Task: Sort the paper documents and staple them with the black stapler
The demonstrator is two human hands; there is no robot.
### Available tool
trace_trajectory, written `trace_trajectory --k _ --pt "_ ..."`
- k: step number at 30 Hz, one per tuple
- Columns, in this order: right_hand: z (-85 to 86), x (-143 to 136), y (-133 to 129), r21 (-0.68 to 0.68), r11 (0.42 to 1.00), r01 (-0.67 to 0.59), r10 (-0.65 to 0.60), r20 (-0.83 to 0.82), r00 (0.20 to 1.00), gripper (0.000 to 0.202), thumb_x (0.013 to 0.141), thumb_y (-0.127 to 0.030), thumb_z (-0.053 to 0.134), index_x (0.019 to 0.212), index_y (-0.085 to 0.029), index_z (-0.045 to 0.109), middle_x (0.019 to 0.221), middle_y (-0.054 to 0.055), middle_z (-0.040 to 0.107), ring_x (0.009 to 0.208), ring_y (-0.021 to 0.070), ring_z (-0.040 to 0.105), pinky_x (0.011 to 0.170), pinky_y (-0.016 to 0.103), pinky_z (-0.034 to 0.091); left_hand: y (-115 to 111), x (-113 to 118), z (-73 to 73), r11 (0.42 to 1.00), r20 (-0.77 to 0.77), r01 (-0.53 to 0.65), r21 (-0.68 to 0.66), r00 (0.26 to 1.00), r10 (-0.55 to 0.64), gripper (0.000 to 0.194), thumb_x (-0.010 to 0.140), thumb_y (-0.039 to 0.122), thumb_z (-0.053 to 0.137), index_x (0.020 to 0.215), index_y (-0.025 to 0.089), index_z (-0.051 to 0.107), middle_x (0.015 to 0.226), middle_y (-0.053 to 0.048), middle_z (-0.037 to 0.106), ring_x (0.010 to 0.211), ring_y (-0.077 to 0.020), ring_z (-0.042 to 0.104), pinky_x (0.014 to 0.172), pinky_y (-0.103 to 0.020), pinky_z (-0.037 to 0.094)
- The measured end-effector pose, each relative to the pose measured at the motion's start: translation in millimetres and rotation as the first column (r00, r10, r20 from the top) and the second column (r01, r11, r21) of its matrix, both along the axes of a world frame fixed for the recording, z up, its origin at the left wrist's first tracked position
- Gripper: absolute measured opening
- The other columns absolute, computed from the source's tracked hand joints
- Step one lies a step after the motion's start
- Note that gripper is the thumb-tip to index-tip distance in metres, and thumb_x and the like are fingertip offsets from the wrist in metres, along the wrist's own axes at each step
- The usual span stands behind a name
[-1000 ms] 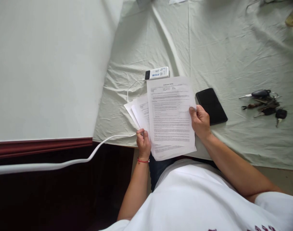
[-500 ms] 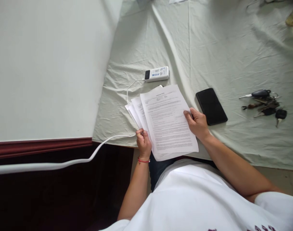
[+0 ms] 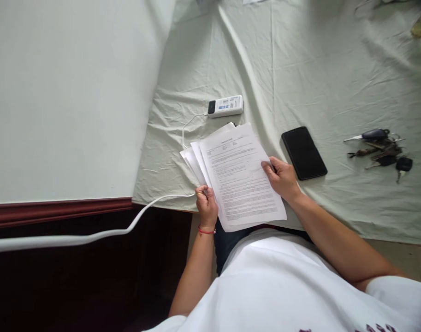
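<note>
Several printed sheets [image 3: 245, 180] are fanned out over the table's front edge, the top one covered in small text. My left hand [image 3: 206, 205] is closed on the lower left edge of the sheets, with a ring and a red bracelet showing. At the right edge of the top sheet, my right hand [image 3: 282, 179] grips the paper between thumb and fingers. The lower sheets [image 3: 192, 159] stick out to the left, mostly hidden beneath the top one.
A white power bank [image 3: 227, 107] with a cable lies beyond the papers. A black phone [image 3: 304, 153] rests right of my right hand, and keys [image 3: 379, 147] lie farther right. A white cable [image 3: 141, 219] runs off left. Pale cloth [image 3: 335, 83] covers the table.
The top sheet has shifted slightly left at its upper part, and my right hand has moved a little to the left with it. My left hand stays nearly in place.
</note>
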State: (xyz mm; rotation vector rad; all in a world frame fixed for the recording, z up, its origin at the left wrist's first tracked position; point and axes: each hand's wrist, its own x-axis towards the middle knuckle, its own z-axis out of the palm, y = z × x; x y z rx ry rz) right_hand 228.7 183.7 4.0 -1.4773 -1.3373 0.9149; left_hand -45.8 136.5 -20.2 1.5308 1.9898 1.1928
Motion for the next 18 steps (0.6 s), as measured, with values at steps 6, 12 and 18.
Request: trace_trajectory --k 6,12,18 --pt "0.4 0 0 0.009 1.000 -0.014 0.014 -0.018 1.000 0.045 0.097 -0.048 0.056 0.065 -0.023 0.036 0.058 -0.006 0.034 0.056 0.0107 0.031 0.055 0.029 0.026 -2 0 1.5 1.000 -0.045 0.003 -0.023 0.999 -0.004 0.036 0.093 0.053 0.065 0.105 0.021 0.055 0.082 0.001 0.058 0.069 -0.0161 0.056 0.070 -0.030 0.044" --pt "-4.0 0 -1 -0.008 1.000 -0.011 0.011 -0.021 1.000 0.028 0.097 -0.044 0.057 0.078 -0.024 0.054 0.065 -0.003 0.050 0.060 0.0132 0.044 0.058 0.029 0.034 -3 -1 -3.3 0.999 0.029 0.027 -0.030 0.999 -0.026 0.040 0.091 0.050 0.069 0.115 0.022 0.053 0.097 -0.004 0.066 0.088 -0.0202 0.066 0.086 -0.033 0.051" --pt "-10.0 0 1 0.060 0.996 0.064 -0.065 0.025 0.998 0.023 0.094 -0.033 0.056 0.113 -0.022 0.063 0.103 0.009 0.068 0.093 0.0233 0.064 0.077 0.036 0.055 -3 0 -4.6 0.997 0.100 0.070 -0.027 0.993 -0.067 0.049 0.093 0.051 0.069 0.127 0.022 0.050 0.111 -0.010 0.072 0.096 -0.0220 0.073 0.094 -0.037 0.054"
